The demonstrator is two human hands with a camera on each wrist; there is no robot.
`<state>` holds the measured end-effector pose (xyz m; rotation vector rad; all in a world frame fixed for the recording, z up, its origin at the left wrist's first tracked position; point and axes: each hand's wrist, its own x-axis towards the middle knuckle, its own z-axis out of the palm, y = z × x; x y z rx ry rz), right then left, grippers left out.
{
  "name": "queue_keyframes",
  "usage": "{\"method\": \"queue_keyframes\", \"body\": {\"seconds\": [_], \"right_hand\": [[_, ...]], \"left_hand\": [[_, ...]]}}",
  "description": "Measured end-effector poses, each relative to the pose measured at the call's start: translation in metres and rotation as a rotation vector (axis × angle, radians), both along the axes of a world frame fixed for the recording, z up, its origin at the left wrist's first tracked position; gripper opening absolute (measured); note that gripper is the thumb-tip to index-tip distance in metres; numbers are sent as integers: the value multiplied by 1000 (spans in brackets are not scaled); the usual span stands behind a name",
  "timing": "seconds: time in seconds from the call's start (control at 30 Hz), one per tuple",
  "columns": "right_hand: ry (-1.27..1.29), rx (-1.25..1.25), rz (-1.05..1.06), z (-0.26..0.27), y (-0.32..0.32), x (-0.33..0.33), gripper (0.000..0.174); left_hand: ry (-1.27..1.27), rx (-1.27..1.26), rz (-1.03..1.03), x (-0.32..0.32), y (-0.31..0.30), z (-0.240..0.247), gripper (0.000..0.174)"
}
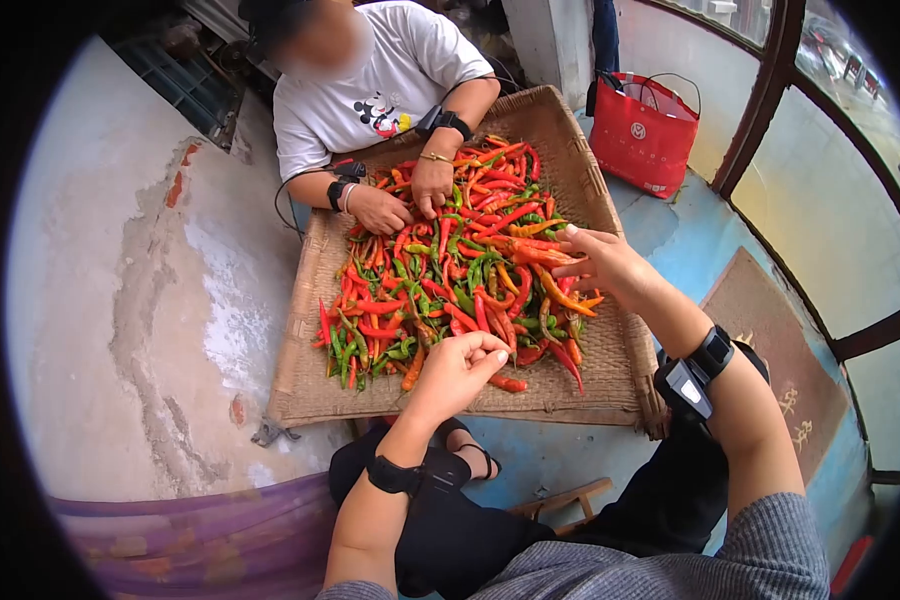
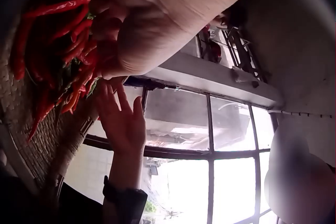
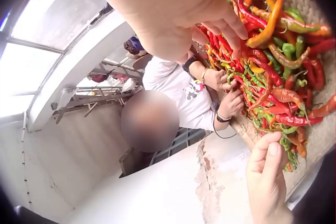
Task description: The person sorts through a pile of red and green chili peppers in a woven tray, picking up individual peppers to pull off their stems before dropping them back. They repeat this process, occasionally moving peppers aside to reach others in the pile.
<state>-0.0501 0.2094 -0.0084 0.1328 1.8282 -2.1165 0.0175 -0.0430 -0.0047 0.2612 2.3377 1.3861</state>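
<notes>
A heap of red, green and orange chili peppers lies on a square woven tray. Over the near side of the heap is my left hand, fingers curled in and thumb tip against the index finger. In the right wrist view, this left hand shows nothing between thumb and finger. My right hand hovers at the heap's right side, its fingers loosely extended above some orange chili peppers. Seen from the left wrist, the right hand has its fingers spread and holds nothing.
Across the tray, a person in a white T-shirt has both hands in the peppers. A red shopping bag stands on the blue floor beyond the right corner. Windows line the right, a bare wall the left. A small wooden stool is below.
</notes>
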Motion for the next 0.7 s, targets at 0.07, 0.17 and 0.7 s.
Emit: {"method": "queue_keyframes", "body": {"seconds": [0.07, 0.17, 0.7], "right_hand": [[11, -29, 0, 5, 1, -2, 65], [-88, -138, -107, -1, -3, -5, 63], [66, 311, 302, -4, -15, -5, 32]], "left_hand": [[19, 10, 55, 1, 7, -2, 14], [93, 101, 69, -1, 14, -10, 15], [216, 216, 166, -13, 33, 0, 13]]}}
